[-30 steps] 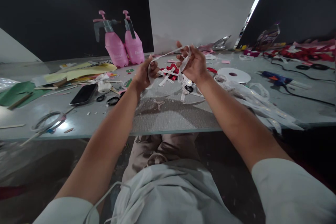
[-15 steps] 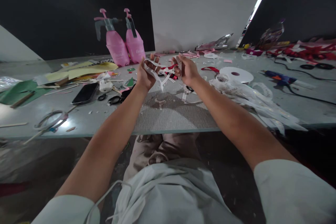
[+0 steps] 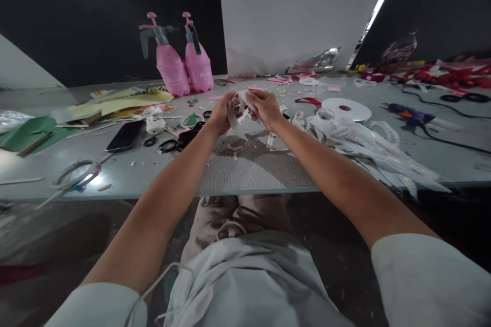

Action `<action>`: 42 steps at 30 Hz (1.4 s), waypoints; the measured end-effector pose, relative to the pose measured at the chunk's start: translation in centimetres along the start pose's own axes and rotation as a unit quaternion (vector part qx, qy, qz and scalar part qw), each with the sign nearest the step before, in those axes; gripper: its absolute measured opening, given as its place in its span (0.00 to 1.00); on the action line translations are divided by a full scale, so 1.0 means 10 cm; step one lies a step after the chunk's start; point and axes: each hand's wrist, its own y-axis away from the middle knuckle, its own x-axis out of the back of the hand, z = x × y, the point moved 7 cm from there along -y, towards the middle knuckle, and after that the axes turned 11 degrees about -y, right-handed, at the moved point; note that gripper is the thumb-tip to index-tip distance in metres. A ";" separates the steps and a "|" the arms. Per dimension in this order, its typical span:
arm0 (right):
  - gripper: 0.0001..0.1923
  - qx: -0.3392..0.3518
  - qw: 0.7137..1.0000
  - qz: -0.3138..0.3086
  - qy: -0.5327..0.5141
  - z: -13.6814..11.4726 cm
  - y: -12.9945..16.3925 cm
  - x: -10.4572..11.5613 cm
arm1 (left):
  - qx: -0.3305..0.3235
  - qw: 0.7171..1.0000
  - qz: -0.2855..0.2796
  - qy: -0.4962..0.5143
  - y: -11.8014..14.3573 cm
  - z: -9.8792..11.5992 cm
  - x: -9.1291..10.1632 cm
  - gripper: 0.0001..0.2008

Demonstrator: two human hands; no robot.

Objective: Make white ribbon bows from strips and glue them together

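My left hand (image 3: 220, 116) and my right hand (image 3: 264, 107) meet over the middle of the grey table (image 3: 249, 168), both gripping a looped piece of white ribbon (image 3: 240, 111). The ribbon curls between the fingers and hangs a little below them. More loose white ribbon (image 3: 356, 138) trails off to the right from the hands. A white ribbon spool (image 3: 346, 109) lies flat just right of my right hand.
Two pink spray bottles (image 3: 184, 64) stand at the back. A black phone (image 3: 125, 136), black scissors (image 3: 180, 139) and yellow and green paper sheets (image 3: 115, 104) lie at the left. A blue glue gun (image 3: 406, 112) with a cable and red ribbon scraps (image 3: 452, 79) sit at the right.
My hands have come down and together from a raised, spread position. The white ribbon, stretched between them before, is now bunched into a loop close above the table.
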 end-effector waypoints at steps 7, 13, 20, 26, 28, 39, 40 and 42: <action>0.25 0.011 1.000 0.021 0.020 -0.05 -0.02 0.04 | 0.013 0.999 0.032 -0.017 -0.02 -0.06 0.06 0.17; 0.25 0.007 1.000 0.026 0.011 -0.06 -0.02 0.05 | 0.005 0.998 0.058 -0.010 -0.07 -0.08 0.14 0.11; 0.23 0.008 1.000 0.018 0.015 -0.05 -0.02 0.06 | -0.008 0.999 0.041 -0.002 -0.01 -0.01 0.10 0.10; 0.19 0.011 0.999 -0.002 0.042 -0.04 -0.03 0.03 | -0.036 0.995 -0.010 -0.087 0.01 -0.01 -0.05 0.04; 0.19 0.028 0.997 -0.009 0.066 -0.05 -0.04 0.03 | -0.058 0.989 -0.019 -0.132 0.00 -0.01 -0.09 0.02; 0.22 0.075 0.979 -0.018 0.186 0.09 -0.12 0.15 | -0.102 0.977 0.028 -0.186 0.05 0.11 -0.07 0.18; 0.22 0.081 0.978 -0.016 0.192 0.08 -0.12 0.15 | -0.105 0.977 0.023 -0.182 0.04 0.10 -0.07 0.19; 0.20 0.097 0.975 0.000 0.200 0.02 -0.11 0.15 | -0.114 0.977 0.022 -0.177 0.03 0.09 -0.07 0.18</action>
